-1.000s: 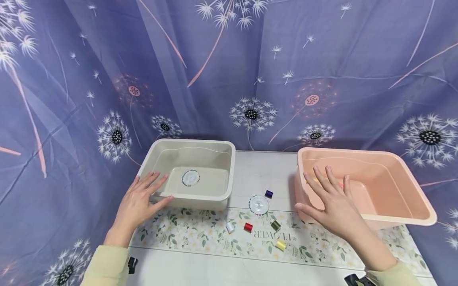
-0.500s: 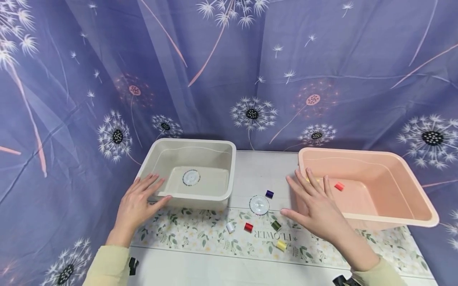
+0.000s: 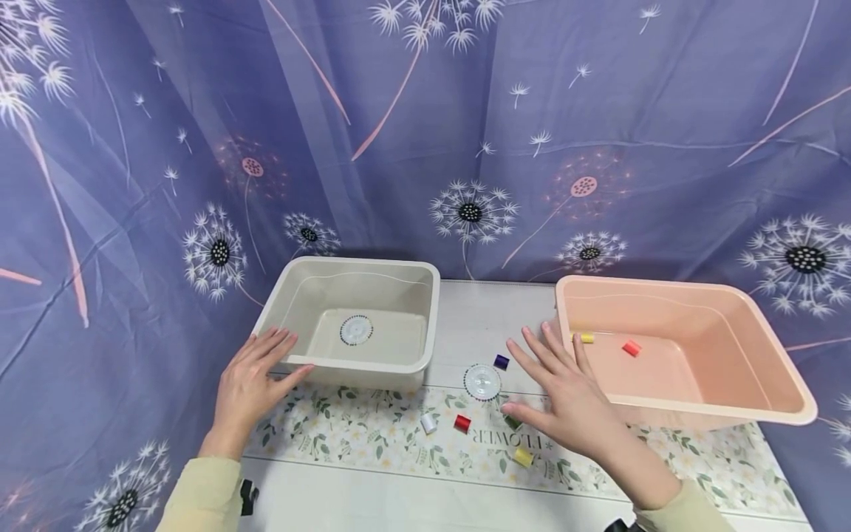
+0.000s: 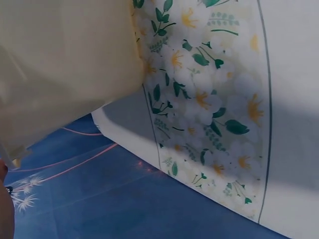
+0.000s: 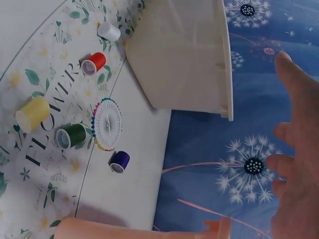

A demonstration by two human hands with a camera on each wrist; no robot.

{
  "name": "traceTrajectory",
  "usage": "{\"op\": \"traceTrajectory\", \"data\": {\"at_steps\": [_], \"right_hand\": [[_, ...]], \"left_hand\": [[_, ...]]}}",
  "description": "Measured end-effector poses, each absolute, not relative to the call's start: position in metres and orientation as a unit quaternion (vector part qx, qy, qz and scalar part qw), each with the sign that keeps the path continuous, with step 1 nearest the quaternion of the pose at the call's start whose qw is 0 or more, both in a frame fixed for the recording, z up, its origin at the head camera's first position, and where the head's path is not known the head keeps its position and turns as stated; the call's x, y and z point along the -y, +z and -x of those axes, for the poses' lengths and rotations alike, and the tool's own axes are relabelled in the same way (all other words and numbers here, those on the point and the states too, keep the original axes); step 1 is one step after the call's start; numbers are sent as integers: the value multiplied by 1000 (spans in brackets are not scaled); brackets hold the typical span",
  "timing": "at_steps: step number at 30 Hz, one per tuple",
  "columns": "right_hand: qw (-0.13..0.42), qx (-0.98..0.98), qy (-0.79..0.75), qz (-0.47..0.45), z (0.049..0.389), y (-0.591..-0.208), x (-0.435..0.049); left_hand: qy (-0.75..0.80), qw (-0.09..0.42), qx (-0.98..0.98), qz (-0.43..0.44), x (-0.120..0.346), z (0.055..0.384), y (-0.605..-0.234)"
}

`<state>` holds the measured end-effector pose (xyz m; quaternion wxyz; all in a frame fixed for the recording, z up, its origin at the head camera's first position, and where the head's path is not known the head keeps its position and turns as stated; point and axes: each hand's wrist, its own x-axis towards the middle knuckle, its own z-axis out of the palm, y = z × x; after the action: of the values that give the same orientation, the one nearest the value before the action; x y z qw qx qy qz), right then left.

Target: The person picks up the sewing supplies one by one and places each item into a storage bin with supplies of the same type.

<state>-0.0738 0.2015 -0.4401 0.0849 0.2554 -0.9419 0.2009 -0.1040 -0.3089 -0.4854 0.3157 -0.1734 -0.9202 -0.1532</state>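
Observation:
My left hand (image 3: 247, 384) rests with spread fingers at the near left rim of the grey bin (image 3: 428, 318); a pin wheel (image 3: 356, 330) lies inside that bin. Fingers spread and holding nothing, my right hand (image 3: 572, 399) hovers left of the pink bin (image 3: 731, 355), over the table. A dark green thread spool (image 5: 71, 136) is partly covered by this hand in the head view. Around it lie a second pin wheel (image 3: 482, 382), a purple spool (image 3: 501, 362), a red spool (image 3: 462, 423), a white spool (image 3: 428, 423) and a yellow spool (image 3: 523, 457).
Inside the pink bin are a yellow spool (image 3: 585, 338) and a red spool (image 3: 631, 348). A floral runner (image 3: 372, 443) crosses the white table (image 3: 372, 495). Behind hangs a blue dandelion-print curtain (image 3: 399, 192).
My right hand has moved left, from over the pink bin to beside it, uncovering the spools inside and partly covering the green one. The left hand has hardly moved.

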Motion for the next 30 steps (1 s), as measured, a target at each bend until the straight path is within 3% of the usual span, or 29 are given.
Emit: {"op": "traceTrajectory", "data": {"at_steps": [13, 24, 30], "right_hand": [[45, 941, 205, -266, 74, -449, -190], [57, 938, 199, -278, 79, -466, -182], [51, 932, 224, -279, 83, -477, -178]], "left_hand": [[-168, 365, 902, 158, 307, 105, -502], [-179, 428, 868, 179, 305, 109, -512], [-180, 433, 865, 179, 306, 110, -516]]}}
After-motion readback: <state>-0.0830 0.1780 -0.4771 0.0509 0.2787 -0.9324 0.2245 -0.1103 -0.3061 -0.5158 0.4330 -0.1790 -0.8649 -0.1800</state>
